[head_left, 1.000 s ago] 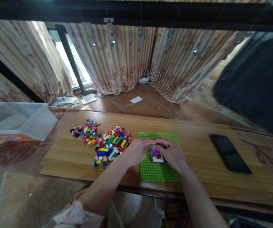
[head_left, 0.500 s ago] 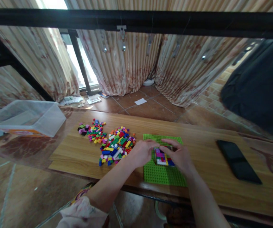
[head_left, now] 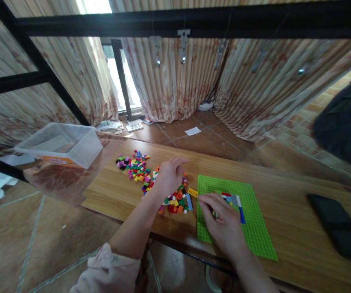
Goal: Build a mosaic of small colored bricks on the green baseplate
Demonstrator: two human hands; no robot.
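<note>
My left hand (head_left: 168, 176) hovers over the pile of small coloured bricks (head_left: 175, 200) on the wooden table, fingers curled downward; whether it holds a brick is hidden. My right hand (head_left: 221, 219) rests on the green baseplate (head_left: 255, 228), fingers bent against a small multicoloured brick build (head_left: 233, 200) that stands on the plate. A yellow brick (head_left: 193, 192) lies just left of the plate's edge. A second heap of bricks (head_left: 134, 166) sits farther left.
A clear plastic tub (head_left: 62, 144) stands at the table's left end. A black phone (head_left: 337, 228) lies at the right. A black metal frame (head_left: 175, 24) crosses overhead, with curtains and a tiled floor behind the table.
My left hand left the build and moved left over the brick pile. The right hand stayed on the baseplate by the build. The camera swung to the left.
</note>
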